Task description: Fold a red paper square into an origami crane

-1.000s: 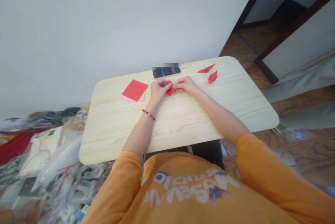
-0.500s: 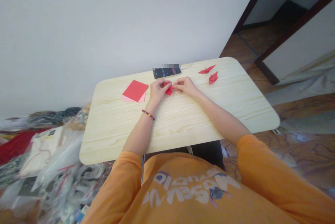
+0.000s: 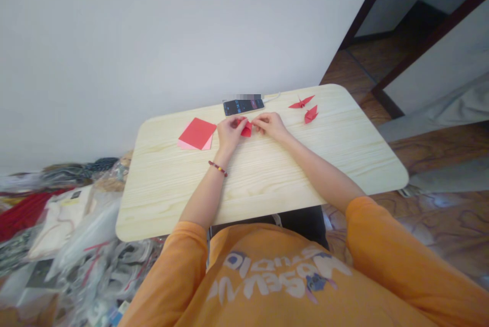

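Note:
Between my left hand (image 3: 229, 132) and my right hand (image 3: 269, 126), a small folded piece of red origami paper (image 3: 246, 130) is pinched in the fingertips of both hands. Beyond my right hand lie two finished red paper cranes (image 3: 301, 102) (image 3: 311, 114), close together. Left of my left hand is a stack of square origami paper (image 3: 196, 133), red on top with pink showing beneath. A black smartphone (image 3: 243, 107) lies just past my fingertips, with a cable at its right end.
All this rests on a light wood-grain table (image 3: 267, 184) with rounded corners, set against a white wall (image 3: 153, 36). Plastic bags and cloth (image 3: 95, 250) are heaped on the floor at lower left. A doorway (image 3: 382, 52) and wooden floor lie at right.
The red piece looks shorter and sits a little higher between my fingertips. My hands have moved only slightly closer around it.

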{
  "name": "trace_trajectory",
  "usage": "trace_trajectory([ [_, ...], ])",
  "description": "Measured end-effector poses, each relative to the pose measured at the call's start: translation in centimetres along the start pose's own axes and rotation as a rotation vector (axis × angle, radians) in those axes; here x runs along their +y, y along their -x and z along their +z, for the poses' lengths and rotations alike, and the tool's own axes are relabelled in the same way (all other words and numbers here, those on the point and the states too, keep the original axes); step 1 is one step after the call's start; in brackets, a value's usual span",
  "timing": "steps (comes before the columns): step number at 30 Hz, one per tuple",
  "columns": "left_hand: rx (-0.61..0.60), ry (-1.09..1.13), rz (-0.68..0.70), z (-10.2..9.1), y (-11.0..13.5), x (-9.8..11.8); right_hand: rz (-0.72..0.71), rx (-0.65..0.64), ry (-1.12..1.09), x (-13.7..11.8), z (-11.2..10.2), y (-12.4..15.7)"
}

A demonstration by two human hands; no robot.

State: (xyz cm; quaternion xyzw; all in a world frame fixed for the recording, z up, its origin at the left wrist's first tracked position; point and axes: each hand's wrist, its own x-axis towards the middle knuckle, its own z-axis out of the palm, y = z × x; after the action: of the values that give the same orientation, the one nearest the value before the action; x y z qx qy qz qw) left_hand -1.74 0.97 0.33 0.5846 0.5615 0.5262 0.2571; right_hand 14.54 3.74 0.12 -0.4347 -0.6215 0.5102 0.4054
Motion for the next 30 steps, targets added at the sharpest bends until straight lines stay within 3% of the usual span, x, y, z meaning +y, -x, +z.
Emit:
trace_trajectory([
  [8,0.094,0.037,0.011,0.5,0.5,0.6,0.214,-0.021,-0.258,-1.0,0.3,0.1],
  [16,0.174,0.078,-0.032,0.7,0.9,1.4,0.205,-0.043,-0.331,-1.4,0.3,0.2],
  [20,0.188,0.097,-0.036,0.8,1.0,1.6,0.209,0.018,-0.33,-1.4,0.6,0.2],
  [26,0.097,0.143,-0.019,1.0,1.0,1.5,0.185,0.168,-0.33,-1.2,0.9,0.3],
  [30,-0.024,0.244,-0.043,1.1,1.0,1.3,0.128,0.202,-0.343,-0.7,0.7,0.1],
])
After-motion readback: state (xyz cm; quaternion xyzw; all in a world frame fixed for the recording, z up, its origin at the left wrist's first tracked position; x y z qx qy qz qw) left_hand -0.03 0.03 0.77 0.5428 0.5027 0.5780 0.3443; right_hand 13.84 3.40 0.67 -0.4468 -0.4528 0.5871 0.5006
